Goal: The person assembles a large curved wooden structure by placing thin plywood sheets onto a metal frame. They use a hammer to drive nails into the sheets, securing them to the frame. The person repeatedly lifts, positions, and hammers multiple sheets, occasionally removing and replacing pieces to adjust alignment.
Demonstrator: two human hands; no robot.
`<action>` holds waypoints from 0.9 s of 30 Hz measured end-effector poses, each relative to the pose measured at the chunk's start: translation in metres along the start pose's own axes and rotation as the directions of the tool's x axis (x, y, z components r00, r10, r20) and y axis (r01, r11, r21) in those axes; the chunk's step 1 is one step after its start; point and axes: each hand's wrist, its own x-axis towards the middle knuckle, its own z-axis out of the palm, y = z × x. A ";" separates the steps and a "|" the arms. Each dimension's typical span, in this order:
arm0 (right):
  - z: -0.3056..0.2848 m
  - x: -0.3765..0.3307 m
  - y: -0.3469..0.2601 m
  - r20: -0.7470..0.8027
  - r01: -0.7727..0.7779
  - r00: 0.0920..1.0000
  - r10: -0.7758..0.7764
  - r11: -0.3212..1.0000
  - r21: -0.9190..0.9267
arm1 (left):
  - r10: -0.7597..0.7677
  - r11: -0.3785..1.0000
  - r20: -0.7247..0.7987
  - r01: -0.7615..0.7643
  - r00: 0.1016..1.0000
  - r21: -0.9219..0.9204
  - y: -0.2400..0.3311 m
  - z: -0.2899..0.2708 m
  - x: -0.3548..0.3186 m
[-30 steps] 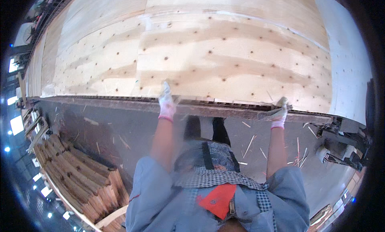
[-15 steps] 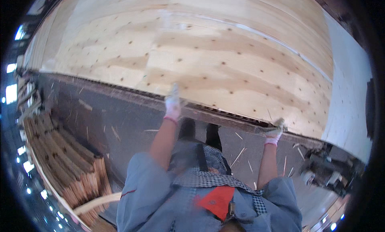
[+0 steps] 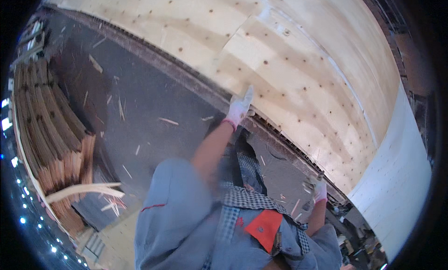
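A wide, pale wooden panel (image 3: 280, 78) with many dark knots spreads before me, its near edge running diagonally from upper left to lower right. My left hand (image 3: 239, 109), in a white glove with a pink cuff, lies on that near edge. Its fingers stretch forward over the wood and the thumb sticks out to the right. Farther right, my right hand (image 3: 318, 188), in a similar glove with soiled fingertips, is at the same edge, thumb and fingers apart. Neither hand shows a loose object in it.
A dark rail (image 3: 163, 69) runs under the panel's near edge. To the left stands a stack of brown wooden sheets (image 3: 51, 125), with a pale strip (image 3: 84, 189) across it. Splinters lie on the dark floor (image 3: 144, 106). Machine parts (image 3: 350, 228) stand at lower right.
My view has turned, so the panel edge now slopes more steeply. Both hands appear farther down the picture, the left also more to the right. Both remain at the panel's edge.
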 end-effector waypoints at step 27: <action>0.592 0.083 -0.040 0.834 0.526 0.380 0.399 -0.836 0.160 | -0.409 0.847 -0.672 -0.017 0.617 -0.531 -0.392 -0.528 -0.348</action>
